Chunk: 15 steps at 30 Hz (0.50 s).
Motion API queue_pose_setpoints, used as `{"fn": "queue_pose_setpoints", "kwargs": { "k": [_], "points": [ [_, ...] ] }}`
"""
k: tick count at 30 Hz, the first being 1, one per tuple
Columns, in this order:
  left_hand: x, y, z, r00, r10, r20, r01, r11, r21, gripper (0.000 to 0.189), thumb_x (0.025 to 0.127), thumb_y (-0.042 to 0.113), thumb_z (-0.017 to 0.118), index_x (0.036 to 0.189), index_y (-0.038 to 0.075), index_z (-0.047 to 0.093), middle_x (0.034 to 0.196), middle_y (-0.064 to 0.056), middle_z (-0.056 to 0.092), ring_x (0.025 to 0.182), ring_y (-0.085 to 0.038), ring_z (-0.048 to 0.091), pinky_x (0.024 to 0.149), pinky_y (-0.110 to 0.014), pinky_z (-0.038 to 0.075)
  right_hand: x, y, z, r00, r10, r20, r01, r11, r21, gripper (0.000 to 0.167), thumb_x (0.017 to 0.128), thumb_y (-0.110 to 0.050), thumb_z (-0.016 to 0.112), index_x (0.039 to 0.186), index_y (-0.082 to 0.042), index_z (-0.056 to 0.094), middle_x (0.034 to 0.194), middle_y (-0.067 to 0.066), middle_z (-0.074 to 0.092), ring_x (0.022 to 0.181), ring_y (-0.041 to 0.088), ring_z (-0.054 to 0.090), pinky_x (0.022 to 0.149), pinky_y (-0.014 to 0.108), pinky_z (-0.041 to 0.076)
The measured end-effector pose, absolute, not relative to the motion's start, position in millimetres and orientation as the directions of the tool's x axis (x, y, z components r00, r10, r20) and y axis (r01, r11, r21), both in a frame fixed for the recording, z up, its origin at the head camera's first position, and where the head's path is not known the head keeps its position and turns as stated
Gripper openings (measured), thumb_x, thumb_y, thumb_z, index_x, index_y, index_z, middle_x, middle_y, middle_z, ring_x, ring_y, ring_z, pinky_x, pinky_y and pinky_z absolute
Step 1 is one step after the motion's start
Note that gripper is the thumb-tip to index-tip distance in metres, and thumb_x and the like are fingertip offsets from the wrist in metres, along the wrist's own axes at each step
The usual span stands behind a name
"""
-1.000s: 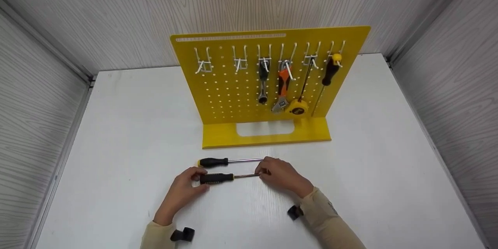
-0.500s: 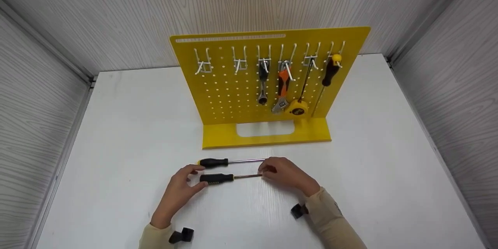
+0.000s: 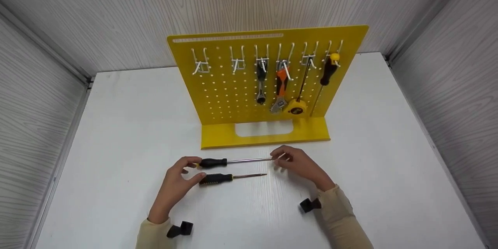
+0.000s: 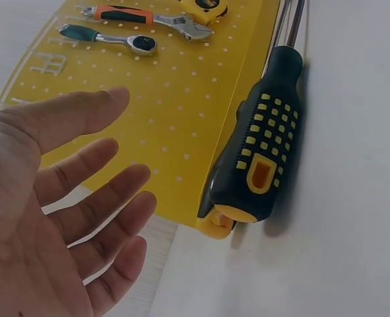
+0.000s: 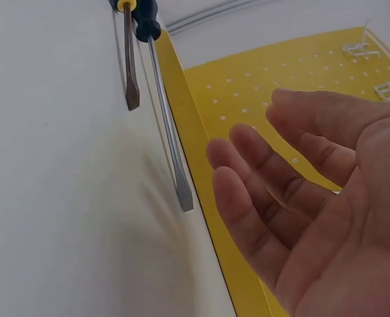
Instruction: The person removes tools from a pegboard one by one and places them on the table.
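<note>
Two flathead screwdrivers lie side by side on the white table. The longer screwdriver [image 3: 213,162] is farther from me, with a black handle and yellow end. Nearer lies the shorter screwdriver [image 3: 216,179], whose black grip shows yellow dots in the left wrist view. My left hand [image 3: 176,184] is beside the handle ends, fingers spread and relaxed; in its wrist view the palm holds nothing. My right hand [image 3: 301,165] hovers by the longer screwdriver's tip, fingers loosely bent. In the right wrist view both flat tips are bare and apart from the fingers.
Behind the screwdrivers stands a yellow pegboard [image 3: 229,97] with white hooks. On it hang a ratchet wrench [image 3: 261,82], an orange adjustable wrench [image 3: 281,81], a tape measure [image 3: 296,107] and another screwdriver [image 3: 330,71]. The two left hooks carry nothing.
My right hand has moved right and away from me, off the shorter screwdriver's tip to the longer one's. My left hand has shifted slightly farther out and left. Both screwdrivers lie still.
</note>
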State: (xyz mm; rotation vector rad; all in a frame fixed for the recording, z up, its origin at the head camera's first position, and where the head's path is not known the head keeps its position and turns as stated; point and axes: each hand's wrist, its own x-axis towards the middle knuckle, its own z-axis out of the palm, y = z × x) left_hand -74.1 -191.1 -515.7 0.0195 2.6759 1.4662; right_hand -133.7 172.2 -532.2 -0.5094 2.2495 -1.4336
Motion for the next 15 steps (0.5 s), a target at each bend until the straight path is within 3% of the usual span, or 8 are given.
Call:
{"fn": "queue_pose_setpoints", "kwargs": {
  "k": [10, 15],
  "points": [
    [-84, -184, -508, -0.998, 0.033, 0.06, 0.069, 0.504, 0.861, 0.04, 0.082, 0.015, 0.077, 0.118, 0.009, 0.062, 0.113, -0.008, 0.067, 0.098, -0.024, 0.061, 0.084, -0.04, 0.046, -140, 179, -529, -0.895, -0.425, -0.137, -0.036, 0.374, -0.927, 0.037, 0.095, -0.017, 0.061, 0.129, -0.005, 0.056, 0.118, 0.015, 0.064, 0.102, 0.026, 0.062, 0.089, 0.031, 0.048],
    [-90, -175, -509, -0.996, -0.021, 0.088, 0.069, 0.459, 0.886, 0.041, 0.082, 0.016, 0.076, 0.12, 0.01, 0.061, 0.11, -0.011, 0.067, 0.092, -0.022, 0.06, 0.077, -0.029, 0.044, -138, 176, -529, -0.915, -0.375, -0.15, -0.003, 0.377, -0.926, 0.044, 0.094, -0.02, 0.062, 0.135, -0.008, 0.051, 0.121, 0.015, 0.062, 0.098, 0.022, 0.061, 0.087, 0.03, 0.047]
  ]
}}
